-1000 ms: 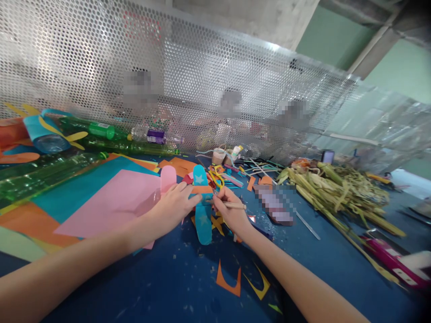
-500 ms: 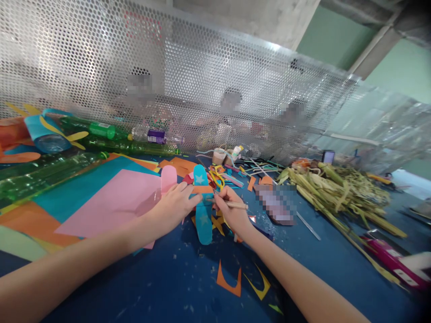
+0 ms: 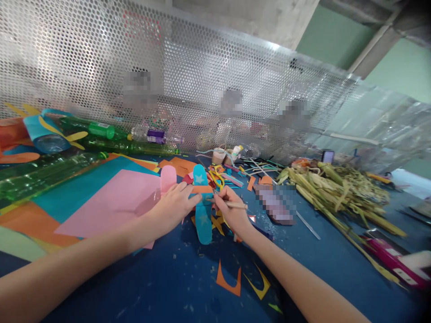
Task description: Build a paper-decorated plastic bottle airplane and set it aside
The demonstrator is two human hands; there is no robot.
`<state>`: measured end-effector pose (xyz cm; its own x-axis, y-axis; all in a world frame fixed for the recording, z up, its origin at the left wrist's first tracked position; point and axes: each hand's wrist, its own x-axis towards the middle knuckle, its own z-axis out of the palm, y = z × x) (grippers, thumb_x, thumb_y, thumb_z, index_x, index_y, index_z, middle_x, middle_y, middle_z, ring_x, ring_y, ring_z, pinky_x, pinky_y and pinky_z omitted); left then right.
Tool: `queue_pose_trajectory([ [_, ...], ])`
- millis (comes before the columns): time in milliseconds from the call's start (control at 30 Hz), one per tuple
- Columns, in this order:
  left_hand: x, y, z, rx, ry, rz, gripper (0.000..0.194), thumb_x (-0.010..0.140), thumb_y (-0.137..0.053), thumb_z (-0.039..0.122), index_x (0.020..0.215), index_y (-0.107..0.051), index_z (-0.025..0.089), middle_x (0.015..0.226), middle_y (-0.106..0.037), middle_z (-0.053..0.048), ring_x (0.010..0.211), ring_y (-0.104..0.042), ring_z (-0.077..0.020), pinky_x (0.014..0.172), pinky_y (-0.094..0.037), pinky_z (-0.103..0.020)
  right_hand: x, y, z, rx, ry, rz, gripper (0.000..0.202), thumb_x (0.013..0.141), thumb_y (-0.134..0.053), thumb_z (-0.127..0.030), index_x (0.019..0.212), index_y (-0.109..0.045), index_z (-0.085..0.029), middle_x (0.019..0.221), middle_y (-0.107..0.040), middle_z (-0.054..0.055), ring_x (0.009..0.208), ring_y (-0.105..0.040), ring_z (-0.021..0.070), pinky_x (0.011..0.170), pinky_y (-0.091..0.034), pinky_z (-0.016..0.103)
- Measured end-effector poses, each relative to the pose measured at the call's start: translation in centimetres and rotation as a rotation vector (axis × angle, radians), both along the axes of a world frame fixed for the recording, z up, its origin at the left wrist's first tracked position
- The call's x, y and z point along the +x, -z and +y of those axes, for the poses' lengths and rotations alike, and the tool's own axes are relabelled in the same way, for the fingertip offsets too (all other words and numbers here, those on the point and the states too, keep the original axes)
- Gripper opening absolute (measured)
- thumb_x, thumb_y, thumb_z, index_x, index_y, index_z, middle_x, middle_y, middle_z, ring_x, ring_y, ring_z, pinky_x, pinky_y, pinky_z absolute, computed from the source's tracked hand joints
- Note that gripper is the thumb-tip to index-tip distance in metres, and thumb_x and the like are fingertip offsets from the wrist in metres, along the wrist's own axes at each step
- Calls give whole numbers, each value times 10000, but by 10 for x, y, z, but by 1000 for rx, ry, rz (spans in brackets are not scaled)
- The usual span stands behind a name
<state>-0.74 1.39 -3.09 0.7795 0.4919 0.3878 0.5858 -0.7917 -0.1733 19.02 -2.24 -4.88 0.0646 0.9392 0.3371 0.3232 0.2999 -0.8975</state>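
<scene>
A long blue paper shape with pale stars (image 3: 204, 226) lies at the centre, with an orange strip (image 3: 202, 189) across its upper part. My left hand (image 3: 177, 202) rests on its left side, fingertips on the strip and the blue paper. Between the pinched fingers of my right hand (image 3: 232, 208) is a thin wooden-coloured stick (image 3: 236, 205), its tip over the blue shape. A pink rounded paper piece (image 3: 168, 177) stands just beyond my left hand. Whether my left fingers grip the paper or only press on it is hidden.
Pink (image 3: 111, 202) and teal sheets (image 3: 63, 197) lie left, near green bottles (image 3: 50, 172). Yellow scissors (image 3: 217, 175) sit behind my hands. Orange (image 3: 230, 281) and yellow scraps (image 3: 261, 285) lie in front. Dried husks (image 3: 336, 188) and a magenta power strip (image 3: 397, 260) are right. Mesh (image 3: 202, 58) stands behind.
</scene>
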Motion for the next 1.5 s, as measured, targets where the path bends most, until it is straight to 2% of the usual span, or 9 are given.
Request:
queue_pose_trajectory([
  [367, 0, 2, 1, -7, 16, -19, 188, 884, -470, 164, 1045, -554, 215, 974, -538, -65, 898, -477, -218, 712, -402, -340, 3, 3, 2, 27, 11, -11, 226, 838, -511, -316, 670, -387, -229, 535, -492, -57, 493, -478, 128, 490, -345, 253],
  [1067, 0, 0, 1, -20, 4, 3, 148, 877, -490, 181, 1003, -564, 204, 944, -541, -72, 869, -466, -217, 703, -394, -341, 4, -5, 1, 47, 92, -117, 207, 820, -498, -277, 659, -378, -229, 517, -489, -62, 491, -472, 130, 512, -356, 254],
  [1500, 0, -3, -1, -32, 30, -37, 112, 876, -500, 185, 967, -563, 203, 944, -542, -61, 873, -472, -210, 688, -393, -328, 4, -4, 1, 34, 74, -87, 213, 820, -504, -286, 654, -383, -230, 516, -499, -61, 495, -486, 131, 515, -364, 252],
])
